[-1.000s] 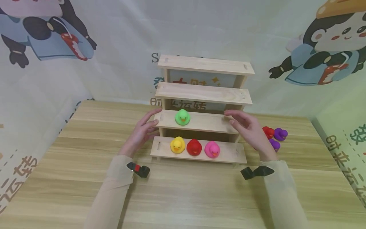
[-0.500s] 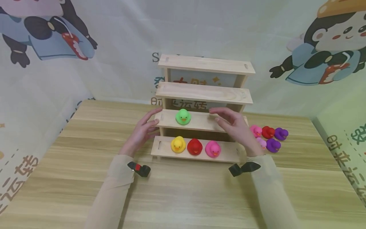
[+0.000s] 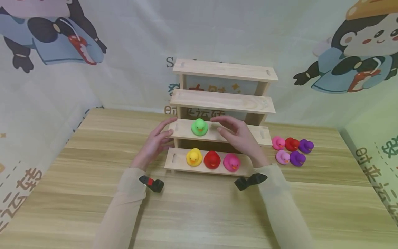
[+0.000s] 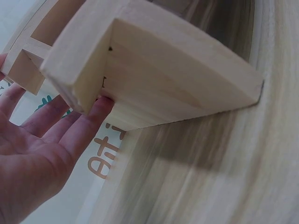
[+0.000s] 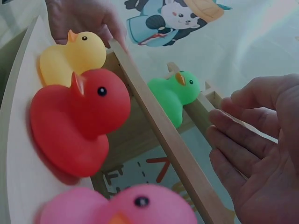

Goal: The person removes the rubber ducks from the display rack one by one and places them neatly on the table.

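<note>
Left hand (image 3: 153, 143) loose, touching end of pale four-tier wooden rack (image 3: 222, 100); right hand (image 3: 242, 137) empty, relaxed, beside green rubber duck (image 3: 199, 127).

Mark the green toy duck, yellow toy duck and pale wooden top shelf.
Green toy duck (image 5: 173, 99): right wrist view, its body.
Yellow toy duck (image 3: 194, 155): head view, its head.
Pale wooden top shelf (image 3: 225, 69): head view, upper face.
</note>
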`<action>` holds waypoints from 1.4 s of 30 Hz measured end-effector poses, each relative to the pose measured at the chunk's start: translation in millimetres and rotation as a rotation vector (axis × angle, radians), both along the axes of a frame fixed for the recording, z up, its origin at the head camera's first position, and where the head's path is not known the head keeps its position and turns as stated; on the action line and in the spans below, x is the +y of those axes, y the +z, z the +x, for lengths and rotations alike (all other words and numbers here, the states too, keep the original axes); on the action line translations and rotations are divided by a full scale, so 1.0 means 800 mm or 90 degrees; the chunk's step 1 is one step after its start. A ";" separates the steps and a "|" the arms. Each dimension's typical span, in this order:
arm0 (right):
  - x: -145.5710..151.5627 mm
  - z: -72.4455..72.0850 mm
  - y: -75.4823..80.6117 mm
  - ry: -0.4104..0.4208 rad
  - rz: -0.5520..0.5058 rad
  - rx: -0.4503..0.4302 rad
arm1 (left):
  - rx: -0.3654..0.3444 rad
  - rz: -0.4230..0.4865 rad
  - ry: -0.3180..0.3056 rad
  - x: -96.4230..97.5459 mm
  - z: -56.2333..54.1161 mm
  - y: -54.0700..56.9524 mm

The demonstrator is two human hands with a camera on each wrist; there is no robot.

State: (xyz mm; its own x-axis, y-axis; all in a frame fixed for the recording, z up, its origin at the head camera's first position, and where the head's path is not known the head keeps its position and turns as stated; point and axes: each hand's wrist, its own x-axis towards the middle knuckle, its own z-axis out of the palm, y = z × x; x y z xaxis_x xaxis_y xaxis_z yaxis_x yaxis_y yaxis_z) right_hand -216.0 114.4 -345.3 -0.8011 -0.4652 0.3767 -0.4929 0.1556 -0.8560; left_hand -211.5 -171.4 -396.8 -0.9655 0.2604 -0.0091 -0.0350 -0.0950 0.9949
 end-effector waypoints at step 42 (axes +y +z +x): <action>-0.043 0.001 -0.009 -0.064 0.014 -0.011 | 0.010 0.002 0.006 0.000 0.001 -0.002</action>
State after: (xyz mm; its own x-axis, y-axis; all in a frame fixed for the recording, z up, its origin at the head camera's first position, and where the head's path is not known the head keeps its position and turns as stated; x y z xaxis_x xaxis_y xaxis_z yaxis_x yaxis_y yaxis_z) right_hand -214.9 80.2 -352.5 -0.8502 -0.3905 0.3530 -0.4590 0.2215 -0.8604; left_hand -210.8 -171.0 -398.0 -0.9680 0.2508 0.0069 -0.0184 -0.0984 0.9950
